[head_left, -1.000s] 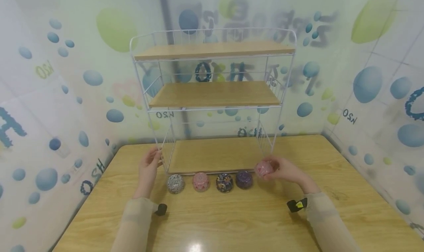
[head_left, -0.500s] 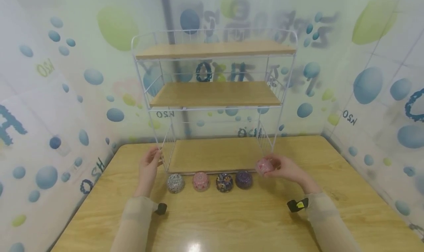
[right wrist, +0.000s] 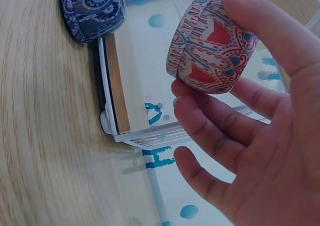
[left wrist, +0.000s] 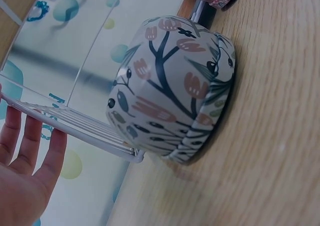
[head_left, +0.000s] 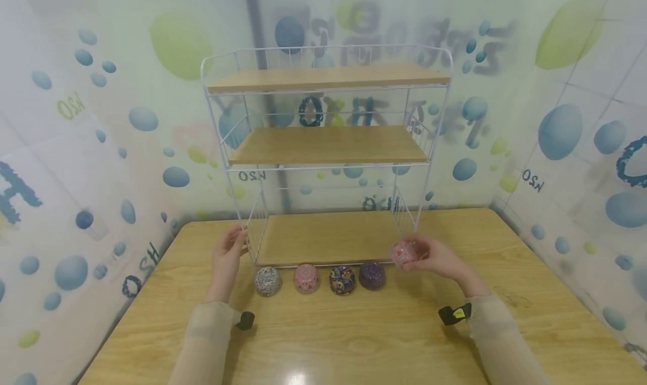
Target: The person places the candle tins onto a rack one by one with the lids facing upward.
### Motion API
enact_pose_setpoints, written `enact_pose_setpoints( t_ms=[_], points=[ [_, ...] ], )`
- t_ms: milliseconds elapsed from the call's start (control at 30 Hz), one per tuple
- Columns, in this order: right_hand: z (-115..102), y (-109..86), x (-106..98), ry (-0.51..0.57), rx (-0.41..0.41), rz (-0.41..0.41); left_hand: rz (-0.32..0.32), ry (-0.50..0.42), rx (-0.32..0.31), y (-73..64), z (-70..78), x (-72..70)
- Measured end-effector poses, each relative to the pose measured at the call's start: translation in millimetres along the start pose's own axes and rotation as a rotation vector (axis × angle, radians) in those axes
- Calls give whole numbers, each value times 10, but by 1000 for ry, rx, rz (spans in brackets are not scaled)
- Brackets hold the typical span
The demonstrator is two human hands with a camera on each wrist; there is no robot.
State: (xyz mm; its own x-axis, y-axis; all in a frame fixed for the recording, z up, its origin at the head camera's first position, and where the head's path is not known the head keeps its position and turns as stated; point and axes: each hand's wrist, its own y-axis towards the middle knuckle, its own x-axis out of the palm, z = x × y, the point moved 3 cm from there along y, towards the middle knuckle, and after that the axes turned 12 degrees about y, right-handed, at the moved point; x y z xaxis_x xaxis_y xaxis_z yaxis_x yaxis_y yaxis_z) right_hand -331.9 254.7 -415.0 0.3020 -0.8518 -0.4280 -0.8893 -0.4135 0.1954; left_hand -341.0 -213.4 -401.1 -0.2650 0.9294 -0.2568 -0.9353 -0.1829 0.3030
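Note:
My right hand (head_left: 429, 256) pinches a small round tin (right wrist: 215, 43) with red hearts and a pink pattern between thumb and fingers. It is tilted and held up beside the white wire rack's front right corner. My left hand (head_left: 227, 253) holds the left front post of the rack (head_left: 328, 163); fingertips meet the white bar in the left wrist view. Along the rack's front edge stand a white tin (left wrist: 170, 88) with a floral print, a pink tin (head_left: 306, 278), a dark tin (head_left: 342, 279) with a colourful print, and a purple tin (head_left: 372, 275).
The rack has three wooden shelves: a top shelf (head_left: 328, 77), a middle shelf (head_left: 328, 144) and a bottom shelf (head_left: 328, 239). It stands at the back of a wooden table (head_left: 323, 340). Walls printed with blue and green spots (head_left: 176, 177) close in behind and at both sides.
Very little differs: the tin in my right hand has shifted up and right by a slight amount. My left hand stays at the rack's post, and the other tins stay put.

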Motion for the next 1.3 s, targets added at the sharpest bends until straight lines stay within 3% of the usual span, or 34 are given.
enact_pose_setpoints(
  t_ms=[667, 933, 1300],
  points=[
    [11, 18, -40, 29, -12, 18, 11, 4, -14, -3, 6, -3],
    [16, 6, -41, 46, -18, 16, 22, -17, -22, 133, -290, 17],
    [33, 2, -38, 64, -13, 25, 45, -46, -2, 132, -300, 25]
  ],
)
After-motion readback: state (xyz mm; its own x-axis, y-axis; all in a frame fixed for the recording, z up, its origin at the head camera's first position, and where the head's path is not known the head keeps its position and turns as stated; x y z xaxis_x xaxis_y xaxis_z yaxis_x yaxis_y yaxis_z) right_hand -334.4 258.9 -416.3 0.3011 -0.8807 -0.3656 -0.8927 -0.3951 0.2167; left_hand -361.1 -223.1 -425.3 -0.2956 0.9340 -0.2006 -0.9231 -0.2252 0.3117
